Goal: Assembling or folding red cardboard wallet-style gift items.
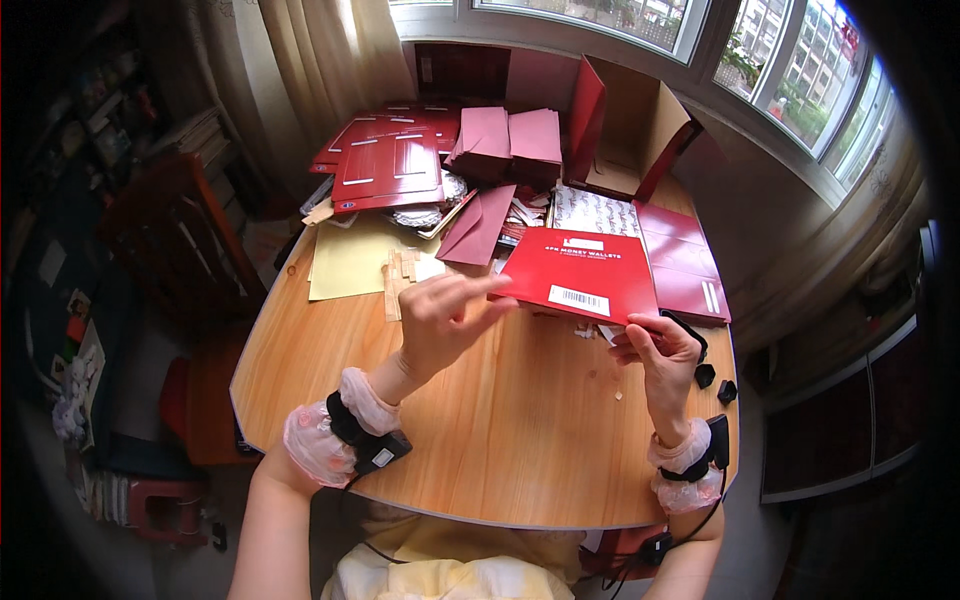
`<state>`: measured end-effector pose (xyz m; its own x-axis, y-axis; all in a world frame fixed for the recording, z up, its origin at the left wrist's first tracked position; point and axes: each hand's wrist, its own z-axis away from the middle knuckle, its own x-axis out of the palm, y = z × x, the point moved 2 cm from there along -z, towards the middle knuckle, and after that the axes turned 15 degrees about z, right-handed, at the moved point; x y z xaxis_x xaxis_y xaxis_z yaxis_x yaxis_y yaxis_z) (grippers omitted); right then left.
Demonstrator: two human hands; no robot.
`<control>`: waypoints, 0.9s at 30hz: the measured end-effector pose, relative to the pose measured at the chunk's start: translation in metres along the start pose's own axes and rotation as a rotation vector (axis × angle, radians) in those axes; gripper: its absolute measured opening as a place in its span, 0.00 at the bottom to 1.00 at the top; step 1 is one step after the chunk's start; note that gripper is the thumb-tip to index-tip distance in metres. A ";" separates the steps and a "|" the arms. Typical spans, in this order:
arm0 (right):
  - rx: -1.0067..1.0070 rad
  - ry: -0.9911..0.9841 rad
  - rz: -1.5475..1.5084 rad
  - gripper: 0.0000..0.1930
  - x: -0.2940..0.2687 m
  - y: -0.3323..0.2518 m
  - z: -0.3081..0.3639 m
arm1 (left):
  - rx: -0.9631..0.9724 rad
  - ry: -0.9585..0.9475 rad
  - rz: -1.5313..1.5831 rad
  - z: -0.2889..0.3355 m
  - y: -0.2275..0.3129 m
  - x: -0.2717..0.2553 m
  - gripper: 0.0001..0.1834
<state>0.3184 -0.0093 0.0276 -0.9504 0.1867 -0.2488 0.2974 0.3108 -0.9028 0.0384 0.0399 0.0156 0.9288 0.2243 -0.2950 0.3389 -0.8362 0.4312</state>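
One red packet (600, 272) is pinched by the right hand (664, 362), the left (436, 314) loosely spread alongside.

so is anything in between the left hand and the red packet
Nothing visible: the left hand's fingertips are right by the left edge of the red packet, though contact is unclear. The right hand holds its near right corner.

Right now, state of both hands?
Left hand: open, at the left edge of the red packet; contact unclear.
Right hand: closed, holding the red packet's near right corner.
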 end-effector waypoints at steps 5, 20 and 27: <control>-0.010 -0.041 -0.012 0.07 0.012 -0.018 0.009 | 0.410 -0.291 -0.106 -0.017 0.026 0.009 0.24; -0.561 0.251 0.216 0.22 -0.036 -0.042 0.008 | 0.046 -0.197 0.364 -0.060 0.053 -0.044 0.26; -0.251 0.021 0.087 0.16 -0.041 -0.025 -0.002 | -0.563 -0.535 0.756 -0.053 0.037 -0.040 0.25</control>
<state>0.3498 -0.0228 0.0607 -0.9188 0.2415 -0.3122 0.3940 0.5135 -0.7623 0.0216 0.0263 0.0883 0.7864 -0.6145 -0.0634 -0.1469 -0.2857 0.9470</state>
